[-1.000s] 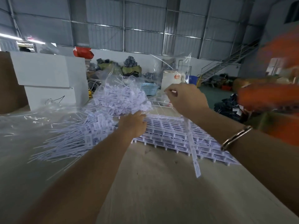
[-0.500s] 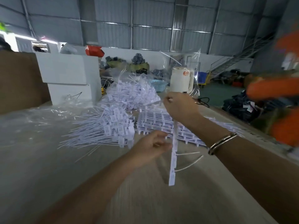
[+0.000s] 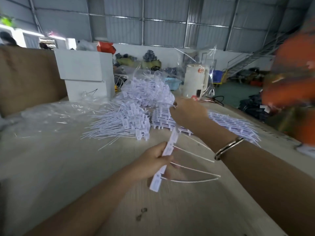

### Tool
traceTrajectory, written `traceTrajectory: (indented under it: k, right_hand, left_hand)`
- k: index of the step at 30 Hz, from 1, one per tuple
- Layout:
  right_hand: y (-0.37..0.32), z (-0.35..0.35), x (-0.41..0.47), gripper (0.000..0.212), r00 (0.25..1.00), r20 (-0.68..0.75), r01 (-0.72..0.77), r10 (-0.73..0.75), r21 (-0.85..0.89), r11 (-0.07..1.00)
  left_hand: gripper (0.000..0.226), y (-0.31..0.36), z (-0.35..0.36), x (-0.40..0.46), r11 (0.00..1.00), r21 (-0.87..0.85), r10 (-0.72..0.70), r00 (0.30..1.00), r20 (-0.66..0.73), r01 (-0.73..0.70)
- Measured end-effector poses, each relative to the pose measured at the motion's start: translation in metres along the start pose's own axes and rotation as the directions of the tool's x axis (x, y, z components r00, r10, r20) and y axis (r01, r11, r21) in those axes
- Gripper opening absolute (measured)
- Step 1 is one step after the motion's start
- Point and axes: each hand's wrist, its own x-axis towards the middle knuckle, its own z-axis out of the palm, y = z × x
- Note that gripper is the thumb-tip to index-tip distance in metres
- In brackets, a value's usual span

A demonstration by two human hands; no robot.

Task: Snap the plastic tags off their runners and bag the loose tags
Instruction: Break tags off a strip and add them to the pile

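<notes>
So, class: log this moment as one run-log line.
left hand: grips tag strip | right hand: holds strip top | loose tags: piled on table

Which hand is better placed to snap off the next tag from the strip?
Probably the left hand: it already grips the tags on the strip, while the right hand pinches the strip's top end, steadying it.

white tags (image 3: 136,116), beige table (image 3: 51,159), possibly gold bracelet (image 3: 228,148)

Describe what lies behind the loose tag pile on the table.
Behind the loose tag pile sits a clear bag stuffed with more tags. Anything beneath or behind that bag is hidden.
</notes>
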Motion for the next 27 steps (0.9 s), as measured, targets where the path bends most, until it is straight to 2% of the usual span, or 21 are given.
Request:
traceTrajectory:
  k: [2,4,6,8,10,14,19,22,25,27]
  right_hand:
    - [0.002,-0.012,-0.007,0.037,0.998,0.031,0.05,-0.046,-0.145,0.988]
    - [0.003,-0.017,-0.017,0.041,0.968,-0.026,0.239,-0.248,-0.183,0.954]
    - [-0.002,-0.016,-0.033,0.038,0.841,-0.031,0.53,-0.54,-0.154,0.834]
    - [-0.01,-0.005,-0.047,0.043,0.742,0.11,0.671,-0.662,-0.132,0.73]
    - [-0.014,0.015,-0.054,0.043,0.742,0.225,0.665,-0.632,-0.131,0.735]
    - [-0.004,0.051,-0.052,0.027,0.804,0.284,0.552,-0.523,-0.027,0.834]
    - [0.014,0.079,-0.036,0.032,0.849,0.287,0.467,-0.444,-0.013,0.884]
    - [0.017,0.083,-0.031,0.033,0.883,0.259,0.41,-0.391,-0.024,0.912]
    - [0.004,0.084,-0.038,0.027,0.868,0.213,0.419,-0.448,0.168,0.892]
    - [-0.01,0.09,-0.047,0.033,0.851,0.203,0.421,-0.485,0.291,0.859]
  left_hand:
    - [0.031,0.003,-0.016,-0.005,0.999,-0.001,-0.04,0.997,0.071,0.04]
    - [0.036,0.008,-0.03,-0.01,0.997,0.004,-0.071,0.986,0.148,0.071]
    - [0.037,0.012,-0.042,-0.01,0.993,0.018,-0.121,0.976,0.18,0.12]
    - [0.039,0.015,-0.052,-0.009,0.988,0.076,-0.146,0.975,0.169,0.134]
    - [0.044,0.014,-0.059,-0.008,0.977,0.169,-0.155,0.977,0.143,0.13]
    - [0.023,0.0,-0.075,-0.009,0.921,0.357,-0.195,0.979,0.068,0.158]
    - [0.021,-0.019,-0.093,-0.011,0.855,0.502,-0.074,0.989,-0.129,0.13]
    - [0.018,-0.032,-0.1,-0.013,0.767,0.622,-0.034,0.977,-0.209,0.16]
    - [0.015,-0.032,-0.097,-0.013,0.797,0.584,-0.015,0.972,-0.234,0.153]
    - [0.016,-0.031,-0.092,-0.013,0.811,0.569,0.009,0.97,-0.243,0.135]
